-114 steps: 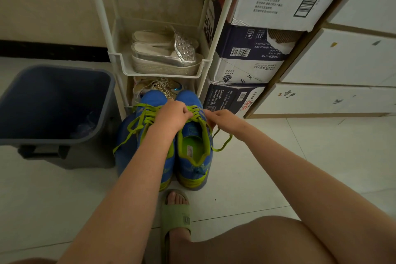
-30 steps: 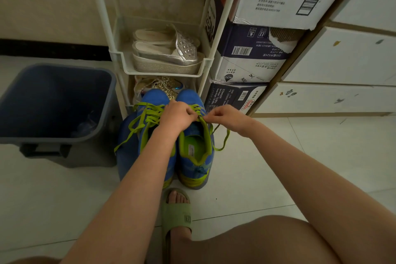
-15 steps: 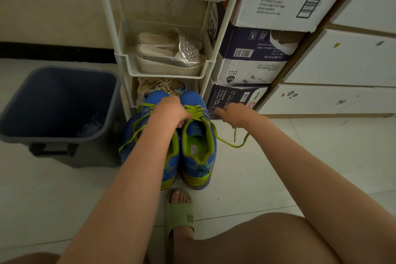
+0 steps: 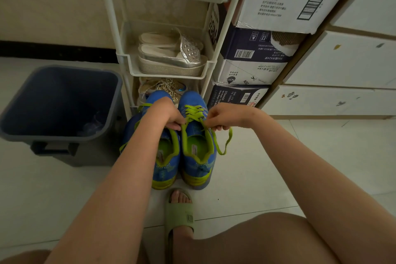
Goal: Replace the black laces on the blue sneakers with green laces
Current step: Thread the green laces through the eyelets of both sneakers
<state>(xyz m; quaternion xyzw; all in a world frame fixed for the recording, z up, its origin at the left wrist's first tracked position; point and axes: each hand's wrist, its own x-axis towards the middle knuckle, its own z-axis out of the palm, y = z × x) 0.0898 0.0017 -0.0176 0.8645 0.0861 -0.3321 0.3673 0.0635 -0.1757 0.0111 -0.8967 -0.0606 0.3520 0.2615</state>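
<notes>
Two blue sneakers [image 4: 198,156] stand side by side on the pale tiled floor [image 4: 267,167], touching each other. Their toes point at a white rack [image 4: 169,72] and their heels point at the person. Both hands work over the sneaker on the right of the view.

A green lace [image 4: 194,111] crosses the front of this sneaker in several rows. The left hand [image 4: 165,113] lies above the gap between the two shoes. Its fingers are curled and pinch one end of the green lace at the inner edge of the shoe opening. The right hand [image 4: 225,117] is at the outer side of the same shoe, and its thumb and fingers are pressed together on the other end. From this hand the free part of the lace hangs down in a loop beside the shoe and comes up again. The other sneaker also has a green lace, and loose parts of it show on its left side; the left forearm hides most of this shoe.

A pair of silver sandals [image 4: 171,53] sits on the rack's shelf. A dark blue bin [image 4: 57,100] stands on the floor left of the rack. Stacked boxes [image 4: 252,55] stand right of the rack, and beside them are white drawers [image 4: 342,60]. Near the heels of the sneakers a foot wears a green slipper [image 4: 180,214].
</notes>
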